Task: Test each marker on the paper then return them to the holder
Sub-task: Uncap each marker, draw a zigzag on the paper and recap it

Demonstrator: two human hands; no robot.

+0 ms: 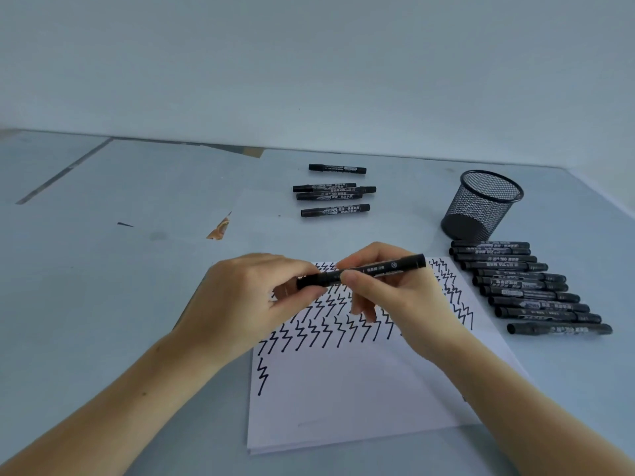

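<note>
Marker [360, 271]: black, printed barrel, held level above the paper [343, 389], long axis left–right. Left hand [247, 304] pinches its left end, likely the cap; right hand [388, 290] grips mid-barrel, thumb on top. Holder [481, 204]: black mesh, far right, nearer the right hand. Paper bears rows of zigzag strokes.

- black marker [374, 269]: level above the paper, gripped at both ends by left hand [247, 297] and right hand [388, 293]
- paper [360, 389]: white sheet flat on the table, rows of black zigzag strokes across its top half
- holder [481, 204]: black mesh cup, tipped over, mouth facing up-right
- four markers [335, 192] lying far centre; row of ten markers [525, 286] right of the paper
</note>
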